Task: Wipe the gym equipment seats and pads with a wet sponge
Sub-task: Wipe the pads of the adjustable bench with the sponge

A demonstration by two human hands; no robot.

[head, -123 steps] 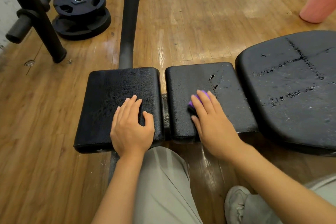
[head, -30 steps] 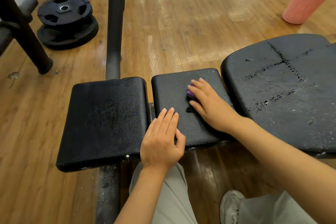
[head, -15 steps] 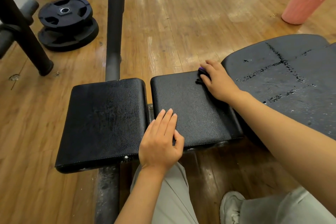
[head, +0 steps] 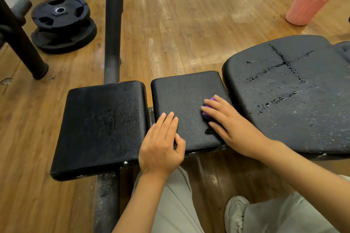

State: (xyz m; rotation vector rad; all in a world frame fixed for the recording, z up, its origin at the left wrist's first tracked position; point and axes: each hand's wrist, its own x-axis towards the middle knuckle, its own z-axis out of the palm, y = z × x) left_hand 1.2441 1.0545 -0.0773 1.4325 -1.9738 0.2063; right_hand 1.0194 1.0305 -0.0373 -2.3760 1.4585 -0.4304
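Wooden floor (head: 189,24): glossy planks. Landmark: middle pad (head: 181,104), black, of the bench standing on the floor. Stacked weight plates (head: 62,24) lie far left beyond it. Pink cup (head: 310,2) stands upright, far right beyond it. Black post foot (head: 38,70) rests left. Shoe (head: 234,212) near side.

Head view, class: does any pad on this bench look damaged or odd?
Yes. The large pad on the right is cracked: its black cover has split along crossing lines and flaked. The middle pad, which the sponge is wiping, looks intact.
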